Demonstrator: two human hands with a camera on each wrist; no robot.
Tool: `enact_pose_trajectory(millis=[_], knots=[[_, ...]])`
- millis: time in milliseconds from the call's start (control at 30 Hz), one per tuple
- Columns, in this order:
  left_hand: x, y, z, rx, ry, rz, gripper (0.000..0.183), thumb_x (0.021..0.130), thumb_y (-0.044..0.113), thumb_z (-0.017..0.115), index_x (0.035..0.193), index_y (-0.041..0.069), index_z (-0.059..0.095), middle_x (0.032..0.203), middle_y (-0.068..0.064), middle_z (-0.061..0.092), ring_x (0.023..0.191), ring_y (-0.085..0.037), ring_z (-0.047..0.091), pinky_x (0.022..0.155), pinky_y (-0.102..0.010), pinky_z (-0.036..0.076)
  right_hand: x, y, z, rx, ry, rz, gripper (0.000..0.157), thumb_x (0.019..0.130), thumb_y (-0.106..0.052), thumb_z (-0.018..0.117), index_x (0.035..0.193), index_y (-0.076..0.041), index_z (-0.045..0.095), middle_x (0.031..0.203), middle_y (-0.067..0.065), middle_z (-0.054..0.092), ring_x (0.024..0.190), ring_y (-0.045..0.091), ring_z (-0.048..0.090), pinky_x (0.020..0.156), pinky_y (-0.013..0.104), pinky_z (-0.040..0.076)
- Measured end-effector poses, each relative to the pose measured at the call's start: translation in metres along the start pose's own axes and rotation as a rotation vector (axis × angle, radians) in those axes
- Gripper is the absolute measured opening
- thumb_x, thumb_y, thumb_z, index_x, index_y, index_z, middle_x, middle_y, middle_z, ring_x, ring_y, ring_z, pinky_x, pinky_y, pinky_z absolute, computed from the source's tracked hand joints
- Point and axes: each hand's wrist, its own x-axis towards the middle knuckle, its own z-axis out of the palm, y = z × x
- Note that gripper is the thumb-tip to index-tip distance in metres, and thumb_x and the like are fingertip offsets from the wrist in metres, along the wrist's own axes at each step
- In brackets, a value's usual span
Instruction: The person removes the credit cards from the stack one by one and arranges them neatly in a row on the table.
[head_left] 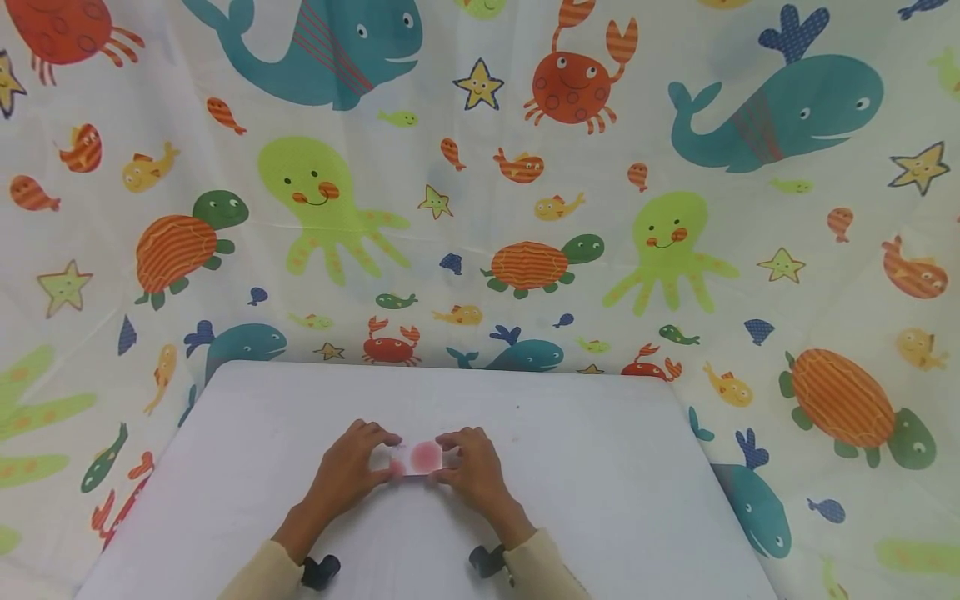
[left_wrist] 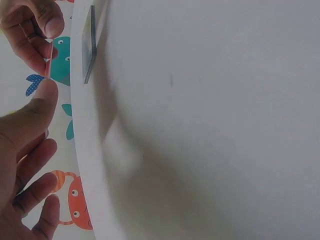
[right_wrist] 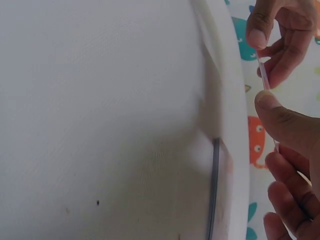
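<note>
My left hand (head_left: 352, 471) and right hand (head_left: 476, 475) pinch a small thin white card (head_left: 405, 458) by its opposite ends, thumbs on the near side. A round pink spot marks its face in the head view, and more pink shows at its left end. From the left wrist view the card (left_wrist: 49, 62) is seen edge-on, a thin pinkish sliver between the thumb and the other hand. The right wrist view also catches the card (right_wrist: 264, 75) from the side, raised above the tabletop.
A flat dark-edged piece (left_wrist: 91, 45) is on the white table (head_left: 600, 467), also showing as a dark-edged piece (right_wrist: 215, 185) in the right wrist view. Behind the table hangs a cloth (head_left: 450, 192) printed with sea animals. Small dark specks dot the tabletop.
</note>
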Motion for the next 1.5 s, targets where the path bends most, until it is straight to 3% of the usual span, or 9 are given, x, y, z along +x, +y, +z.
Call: enact_pose_trajectory(millis=[900, 1500], knots=[[-0.016, -0.012, -0.020, 0.026, 0.021, -0.041, 0.049, 0.072, 0.023, 0.100, 0.116, 0.022, 0.079, 0.109, 0.004, 0.074, 0.107, -0.018, 0.064, 0.097, -0.044, 0.063, 0.000, -0.022, 0.012, 0.024, -0.037, -0.025, 0.043, 0.085, -0.032, 0.091, 0.125, -0.025, 0.075, 0.109, -0.007, 0.072, 0.099, 0.015, 0.065, 0.087, 0.024, 0.056], [-0.026, -0.015, -0.031, 0.020, 0.006, -0.105, 0.048, 0.074, 0.021, 0.098, 0.118, 0.021, 0.078, 0.109, 0.003, 0.075, 0.109, -0.021, 0.065, 0.100, -0.048, 0.062, 0.000, -0.032, 0.025, 0.045, -0.043, -0.040, 0.043, 0.086, -0.034, 0.090, 0.125, -0.029, 0.074, 0.111, -0.009, 0.071, 0.099, 0.006, 0.060, 0.087, 0.022, 0.055]])
